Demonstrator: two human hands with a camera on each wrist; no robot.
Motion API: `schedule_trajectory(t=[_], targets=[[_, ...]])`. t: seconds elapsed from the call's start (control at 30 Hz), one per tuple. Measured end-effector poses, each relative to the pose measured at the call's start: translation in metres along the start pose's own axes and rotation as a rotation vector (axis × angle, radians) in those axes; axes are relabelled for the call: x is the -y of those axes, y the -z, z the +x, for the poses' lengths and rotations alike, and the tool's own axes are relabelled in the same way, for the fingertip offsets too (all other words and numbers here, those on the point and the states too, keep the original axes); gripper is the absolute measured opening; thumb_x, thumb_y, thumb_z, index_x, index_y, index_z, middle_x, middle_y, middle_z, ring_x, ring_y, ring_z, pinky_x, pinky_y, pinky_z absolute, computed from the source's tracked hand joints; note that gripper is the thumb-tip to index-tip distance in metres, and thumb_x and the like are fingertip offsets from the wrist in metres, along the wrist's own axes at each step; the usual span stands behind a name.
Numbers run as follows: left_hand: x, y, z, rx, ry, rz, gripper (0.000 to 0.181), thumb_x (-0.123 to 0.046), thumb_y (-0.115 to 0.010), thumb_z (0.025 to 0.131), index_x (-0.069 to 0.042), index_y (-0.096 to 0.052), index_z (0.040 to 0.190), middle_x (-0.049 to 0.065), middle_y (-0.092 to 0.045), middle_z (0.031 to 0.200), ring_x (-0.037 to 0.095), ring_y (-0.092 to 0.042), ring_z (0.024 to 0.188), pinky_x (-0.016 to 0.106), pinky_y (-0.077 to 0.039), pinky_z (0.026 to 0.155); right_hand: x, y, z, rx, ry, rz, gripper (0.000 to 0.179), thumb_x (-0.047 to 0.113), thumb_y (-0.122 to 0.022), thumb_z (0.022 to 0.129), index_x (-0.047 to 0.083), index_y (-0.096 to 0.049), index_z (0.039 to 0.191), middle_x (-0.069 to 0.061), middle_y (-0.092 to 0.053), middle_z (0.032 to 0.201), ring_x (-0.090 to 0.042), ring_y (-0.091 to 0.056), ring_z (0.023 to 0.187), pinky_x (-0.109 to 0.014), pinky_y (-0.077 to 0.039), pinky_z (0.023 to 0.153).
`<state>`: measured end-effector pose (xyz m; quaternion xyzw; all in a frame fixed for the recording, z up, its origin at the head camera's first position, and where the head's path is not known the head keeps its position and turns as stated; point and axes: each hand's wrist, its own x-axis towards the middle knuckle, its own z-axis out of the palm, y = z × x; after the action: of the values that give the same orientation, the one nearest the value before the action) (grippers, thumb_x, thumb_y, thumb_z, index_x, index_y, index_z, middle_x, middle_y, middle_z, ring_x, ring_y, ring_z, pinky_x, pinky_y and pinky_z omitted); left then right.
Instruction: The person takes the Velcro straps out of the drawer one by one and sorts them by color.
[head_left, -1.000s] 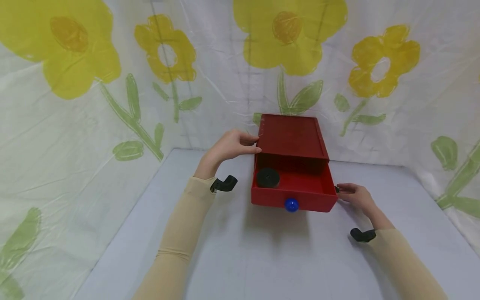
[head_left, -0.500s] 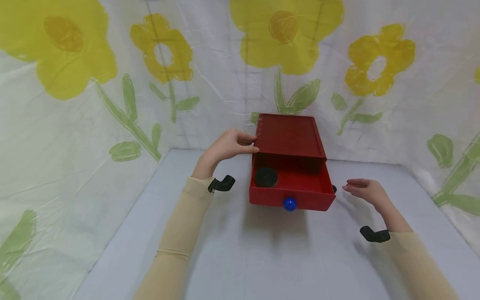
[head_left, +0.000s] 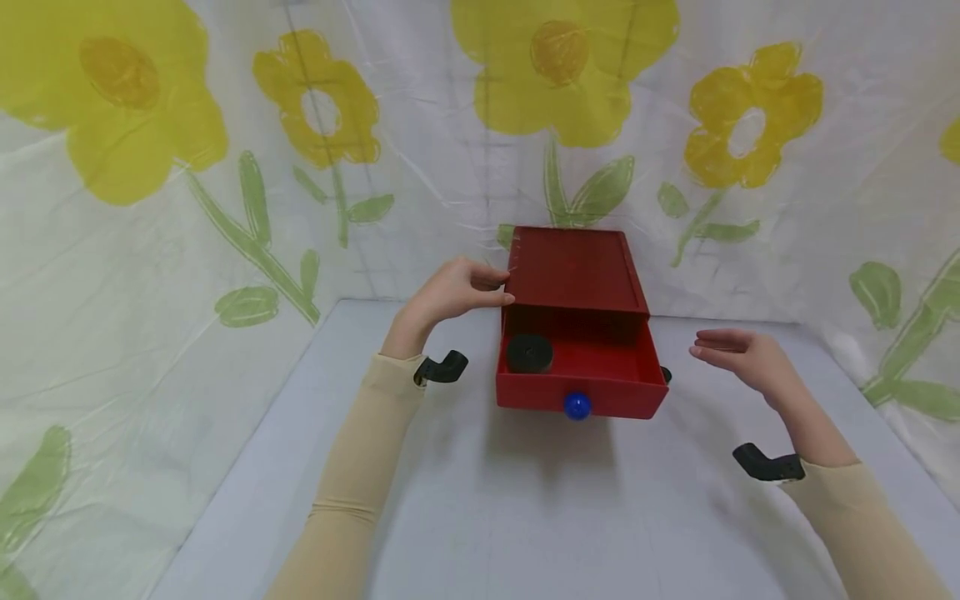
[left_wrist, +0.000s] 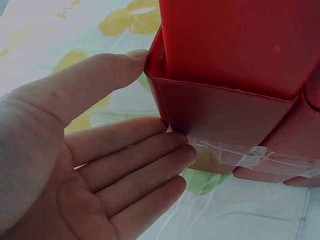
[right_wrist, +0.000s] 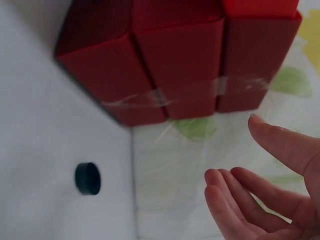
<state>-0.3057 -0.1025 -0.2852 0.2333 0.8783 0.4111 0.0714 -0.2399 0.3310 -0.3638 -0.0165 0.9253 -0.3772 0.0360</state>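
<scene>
A stack of red drawers stands on the table, and its top drawer is pulled out. A blue round knob sits on that drawer's front. Inside, at the left, lies a flat dark disc. My left hand rests against the upper left side of the stack, thumb tip at the front edge and straight fingers along the side. To the right of the stack, my right hand is raised in the air with relaxed fingers and holds nothing.
On the table to the right of the stack lies a small dark round cap, partly hidden by the drawer in the head view. A white curtain with painted yellow flowers hangs behind the table. Clear tape runs across the drawer casings.
My right hand has let go of the dark cap beside the stack and moved right and upward. My left hand has stayed at the stack's side.
</scene>
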Motion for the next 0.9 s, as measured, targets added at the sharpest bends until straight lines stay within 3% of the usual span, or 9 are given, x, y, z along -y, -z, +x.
schedule_trajectory(t=[0.37, 0.5, 0.63, 0.77, 0.83, 0.9], targets=[[0.001, -0.001, 0.001, 0.002, 0.003, 0.012, 0.053, -0.041, -0.072, 0.082, -0.018, -0.062, 0.129, 0.000, -0.062, 0.129, 0.015, -0.059, 0.115, 0.036, -0.050, 0.095, 0.047, 0.010, -0.017, -0.052, 0.065, -0.004, 0.068, 0.052, -0.058, 0.089, 0.008, -0.046, 0.140, -0.021, -0.054, 0.133, -0.035, -0.052, 0.118, -0.059, -0.043, 0.096], [0.003, 0.000, 0.002, 0.000, -0.006, 0.017, 0.053, -0.042, -0.072, 0.082, -0.018, -0.062, 0.128, 0.000, -0.062, 0.128, 0.015, -0.059, 0.115, 0.035, -0.050, 0.094, 0.062, 0.011, -0.022, -0.066, 0.081, -0.008, 0.066, 0.053, -0.060, 0.087, 0.013, -0.049, 0.138, -0.017, -0.056, 0.132, -0.006, -0.058, 0.105, -0.055, -0.046, 0.095], [0.004, 0.000, 0.003, -0.003, -0.006, 0.020, 0.052, -0.042, -0.072, 0.082, -0.019, -0.062, 0.128, -0.001, -0.063, 0.127, 0.014, -0.059, 0.114, 0.035, -0.050, 0.094, 0.078, 0.011, -0.026, -0.065, 0.116, -0.018, 0.063, 0.052, -0.061, 0.087, 0.016, -0.051, 0.137, -0.014, -0.059, 0.131, 0.017, -0.053, 0.090, -0.048, -0.049, 0.094], [0.004, 0.000, 0.003, -0.003, 0.001, 0.017, 0.052, -0.043, -0.072, 0.082, -0.019, -0.063, 0.128, -0.001, -0.063, 0.127, 0.015, -0.059, 0.114, 0.036, -0.050, 0.094, 0.094, 0.011, -0.029, -0.058, 0.148, -0.021, 0.059, 0.050, -0.062, 0.087, 0.018, -0.053, 0.135, -0.009, -0.061, 0.129, 0.018, -0.054, 0.091, -0.024, -0.051, 0.086], [0.004, 0.000, 0.003, -0.003, 0.002, 0.018, 0.053, -0.043, -0.072, 0.081, -0.020, -0.063, 0.128, -0.001, -0.063, 0.127, 0.014, -0.059, 0.115, 0.035, -0.050, 0.094, 0.101, 0.010, -0.030, -0.051, 0.163, -0.019, 0.058, 0.049, -0.063, 0.087, 0.018, -0.053, 0.135, -0.009, -0.061, 0.129, 0.015, -0.056, 0.093, -0.020, -0.050, 0.083], [0.004, 0.000, 0.003, -0.004, 0.002, 0.020, 0.053, -0.043, -0.072, 0.081, -0.020, -0.063, 0.128, -0.001, -0.063, 0.127, 0.014, -0.059, 0.115, 0.035, -0.050, 0.094, 0.107, 0.010, -0.031, -0.048, 0.166, -0.016, 0.057, 0.049, -0.063, 0.086, 0.020, -0.054, 0.134, -0.008, -0.061, 0.128, 0.014, -0.057, 0.094, -0.024, -0.051, 0.085]])
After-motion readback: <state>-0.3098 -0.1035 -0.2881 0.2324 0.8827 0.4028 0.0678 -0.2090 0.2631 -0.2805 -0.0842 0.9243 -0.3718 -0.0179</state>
